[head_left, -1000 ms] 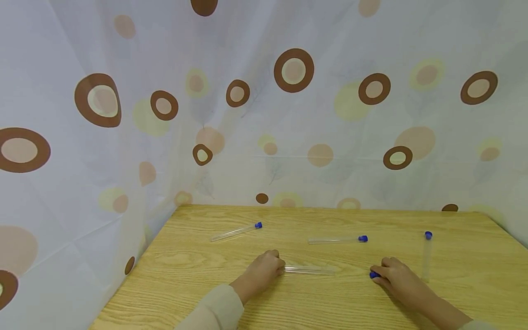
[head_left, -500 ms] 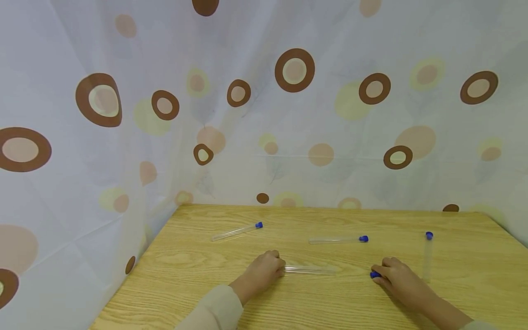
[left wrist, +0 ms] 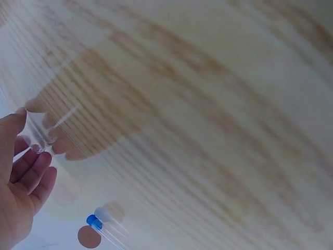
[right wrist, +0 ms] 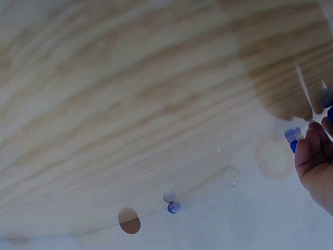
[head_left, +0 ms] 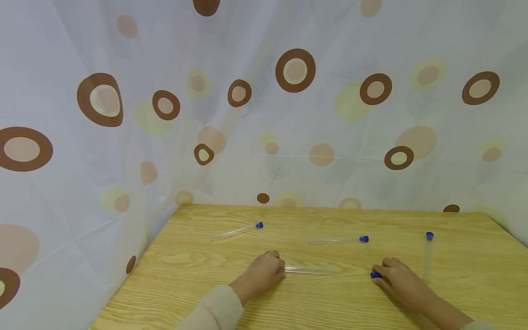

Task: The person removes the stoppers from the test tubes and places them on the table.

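Observation:
My left hand (head_left: 261,275) pinches one end of a clear test tube (head_left: 310,270), and the rest of the tube points right along the table. No cap shows on the tube's right end. In the left wrist view the fingers and thumb close around the clear tube (left wrist: 37,130). My right hand (head_left: 402,280) pinches a small blue cap (head_left: 376,275) between thumb and fingers, a gap away from the tube's right end. Only part of that cap (right wrist: 330,113) shows at the edge of the right wrist view. Both hands stay low at the tabletop.
On the wood-grain table (head_left: 330,307) lie a blue-capped tube (head_left: 235,232) at back left, another capped tube (head_left: 336,240) at back centre, and a third capped tube (head_left: 428,261) just beyond my right hand. A patterned curtain (head_left: 321,123) borders the back and left.

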{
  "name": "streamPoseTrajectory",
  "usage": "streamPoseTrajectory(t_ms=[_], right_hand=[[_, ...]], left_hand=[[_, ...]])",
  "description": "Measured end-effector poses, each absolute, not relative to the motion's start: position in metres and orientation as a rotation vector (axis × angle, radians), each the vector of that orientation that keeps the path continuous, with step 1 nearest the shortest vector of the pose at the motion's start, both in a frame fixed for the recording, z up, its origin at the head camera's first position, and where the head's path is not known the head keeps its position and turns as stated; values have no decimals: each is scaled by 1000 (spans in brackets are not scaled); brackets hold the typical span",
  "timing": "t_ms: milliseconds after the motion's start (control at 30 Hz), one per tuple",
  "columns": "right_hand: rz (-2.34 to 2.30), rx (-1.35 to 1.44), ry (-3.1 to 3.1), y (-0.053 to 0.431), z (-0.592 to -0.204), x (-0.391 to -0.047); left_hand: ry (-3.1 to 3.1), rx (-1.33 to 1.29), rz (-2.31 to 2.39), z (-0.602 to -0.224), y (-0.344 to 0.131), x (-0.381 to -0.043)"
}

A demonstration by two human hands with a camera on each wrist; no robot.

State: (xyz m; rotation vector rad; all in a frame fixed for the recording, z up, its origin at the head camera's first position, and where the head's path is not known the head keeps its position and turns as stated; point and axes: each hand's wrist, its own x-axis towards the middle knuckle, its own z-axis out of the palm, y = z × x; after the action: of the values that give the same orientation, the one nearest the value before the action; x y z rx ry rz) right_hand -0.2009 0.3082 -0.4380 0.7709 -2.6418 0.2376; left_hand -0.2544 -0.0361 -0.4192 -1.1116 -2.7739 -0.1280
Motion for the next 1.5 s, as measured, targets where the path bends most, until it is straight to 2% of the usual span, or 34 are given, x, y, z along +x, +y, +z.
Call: streamPoseTrajectory(t_ms=[667,1500], right_hand=[[295,833,-2481,308,-432,-203],[370,549,-2744,291,-416,-201]], left_hand=[[-2735,-1091,-181,-417,-31,-258],[-2701,-990,-257,-410,-14,-262]])
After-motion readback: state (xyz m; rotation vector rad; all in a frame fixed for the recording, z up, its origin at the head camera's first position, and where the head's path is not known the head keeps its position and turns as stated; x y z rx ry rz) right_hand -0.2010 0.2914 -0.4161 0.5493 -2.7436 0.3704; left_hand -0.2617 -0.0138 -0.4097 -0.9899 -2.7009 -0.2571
